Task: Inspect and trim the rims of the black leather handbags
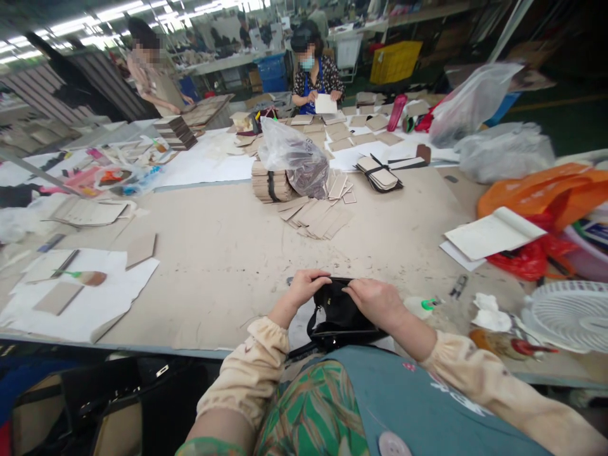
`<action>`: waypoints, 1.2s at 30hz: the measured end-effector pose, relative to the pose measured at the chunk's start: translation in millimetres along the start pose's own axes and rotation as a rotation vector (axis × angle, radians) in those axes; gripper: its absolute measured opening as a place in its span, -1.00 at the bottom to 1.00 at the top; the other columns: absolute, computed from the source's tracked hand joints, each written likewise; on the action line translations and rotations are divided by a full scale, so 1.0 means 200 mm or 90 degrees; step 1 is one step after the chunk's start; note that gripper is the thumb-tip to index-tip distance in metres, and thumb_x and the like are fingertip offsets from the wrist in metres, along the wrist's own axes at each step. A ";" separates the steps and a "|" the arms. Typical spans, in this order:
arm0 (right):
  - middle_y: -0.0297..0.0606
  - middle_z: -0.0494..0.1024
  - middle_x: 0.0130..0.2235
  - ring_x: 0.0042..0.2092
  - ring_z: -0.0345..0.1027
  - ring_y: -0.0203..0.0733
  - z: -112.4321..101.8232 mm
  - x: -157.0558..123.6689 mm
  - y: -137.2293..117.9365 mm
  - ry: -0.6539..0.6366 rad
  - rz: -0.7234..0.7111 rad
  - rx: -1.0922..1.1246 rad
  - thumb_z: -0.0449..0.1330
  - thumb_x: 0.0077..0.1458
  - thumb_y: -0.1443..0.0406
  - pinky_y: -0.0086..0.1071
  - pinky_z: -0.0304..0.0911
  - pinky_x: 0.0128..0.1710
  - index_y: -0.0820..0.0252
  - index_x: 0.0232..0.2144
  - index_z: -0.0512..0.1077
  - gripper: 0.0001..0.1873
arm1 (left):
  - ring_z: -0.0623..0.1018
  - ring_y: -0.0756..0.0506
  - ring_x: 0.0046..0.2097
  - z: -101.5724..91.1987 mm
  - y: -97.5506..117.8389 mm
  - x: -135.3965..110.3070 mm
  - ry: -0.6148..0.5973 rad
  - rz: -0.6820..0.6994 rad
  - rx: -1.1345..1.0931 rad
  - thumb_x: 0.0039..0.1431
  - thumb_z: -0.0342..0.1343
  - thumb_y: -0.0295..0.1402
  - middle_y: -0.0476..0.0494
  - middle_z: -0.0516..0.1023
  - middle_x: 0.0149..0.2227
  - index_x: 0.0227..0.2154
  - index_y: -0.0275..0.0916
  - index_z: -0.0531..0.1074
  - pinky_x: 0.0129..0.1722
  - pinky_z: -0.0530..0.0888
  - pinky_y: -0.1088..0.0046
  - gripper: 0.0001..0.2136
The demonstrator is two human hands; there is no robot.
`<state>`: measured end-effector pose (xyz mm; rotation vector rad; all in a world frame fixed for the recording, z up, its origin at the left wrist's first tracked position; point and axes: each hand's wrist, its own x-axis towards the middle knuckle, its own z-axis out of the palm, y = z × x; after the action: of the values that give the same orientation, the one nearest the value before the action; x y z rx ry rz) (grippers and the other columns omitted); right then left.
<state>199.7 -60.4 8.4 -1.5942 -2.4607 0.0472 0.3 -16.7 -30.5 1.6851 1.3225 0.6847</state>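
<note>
A black bag (332, 310) lies at the table's front edge, close to my body, with its mouth spread and its dark inside showing. My left hand (306, 288) pinches the far rim of the bag on its left side, thumb and fingers pressed together. On the right part of the same rim, my right hand (375, 301) is closed with its fingers curled over the edge. A small light mark shows inside the bag, too small to make out.
Beige card pieces (318, 215) and a plastic bag (297, 155) lie mid-table. A glue bottle (90, 277) rests on white paper at left. Nippers (458, 287), a brown bottle (503, 344) and a white fan (570, 313) are at right. Two people work across the table.
</note>
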 end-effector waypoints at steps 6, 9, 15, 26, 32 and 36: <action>-0.18 0.52 -0.45 -0.42 0.37 -0.22 0.01 0.14 0.04 0.001 -0.032 -0.008 -0.03 0.17 0.16 -0.43 -0.02 -0.50 0.21 -0.47 0.42 -0.66 | 0.55 -0.06 -0.29 -0.04 -0.01 -0.01 0.112 0.025 0.073 0.02 0.12 -0.28 -0.08 0.60 -0.36 -0.40 -0.17 0.56 -0.18 0.44 0.41 -0.84; -0.19 0.52 -0.44 -0.38 0.38 -0.21 0.02 0.21 0.03 -0.012 -0.060 -0.004 -0.02 0.17 0.14 -0.42 0.02 -0.48 0.21 -0.45 0.43 -0.66 | 0.55 -0.06 -0.28 -0.07 -0.02 -0.05 0.183 0.031 0.109 0.04 0.11 -0.29 -0.07 0.60 -0.35 -0.41 -0.16 0.56 -0.17 0.44 0.41 -0.85; -0.21 0.51 -0.42 -0.38 0.36 -0.24 0.03 0.28 0.00 -0.038 -0.139 0.008 -0.01 0.17 0.17 -0.42 0.04 -0.44 0.22 -0.45 0.41 -0.69 | 0.55 -0.06 -0.25 -0.09 -0.11 -0.08 0.250 0.034 0.074 0.01 0.14 -0.31 -0.07 0.60 -0.32 -0.32 -0.18 0.53 -0.14 0.47 0.37 -0.84; -0.26 0.48 -0.44 -0.37 0.29 -0.29 0.05 0.24 0.03 -0.048 -0.308 0.087 0.02 0.14 0.20 -0.44 0.03 -0.37 0.21 -0.47 0.40 -0.74 | 0.48 -0.06 -0.09 -0.10 -0.14 -0.11 0.142 0.302 0.120 0.09 0.08 -0.39 -0.18 0.35 0.05 -0.20 -0.14 0.48 -0.08 0.48 0.30 -0.80; -0.25 0.48 -0.44 -0.40 0.29 -0.31 0.05 0.22 0.04 -0.053 -0.333 0.122 -0.01 0.16 0.19 -0.44 0.06 -0.37 0.21 -0.45 0.42 -0.70 | 0.49 -0.04 -0.11 -0.10 -0.15 -0.11 0.121 0.346 0.101 0.11 0.04 -0.46 -0.21 0.38 0.01 -0.30 -0.20 0.49 -0.11 0.50 0.33 -0.84; -0.25 0.51 -0.39 -0.34 0.34 -0.29 0.04 0.23 0.03 -0.047 -0.281 0.178 -0.03 0.17 0.14 -0.45 0.11 -0.32 0.19 -0.36 0.44 -0.68 | 0.48 -0.06 -0.07 -0.11 -0.15 -0.13 0.118 0.345 0.098 0.09 0.05 -0.48 -0.21 0.42 -0.03 -0.33 -0.21 0.49 -0.07 0.47 0.31 -0.86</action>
<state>185.9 -16.3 6.8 -0.9350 -2.6597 0.3677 -39.9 -34.1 -44.4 2.1786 1.0588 1.0928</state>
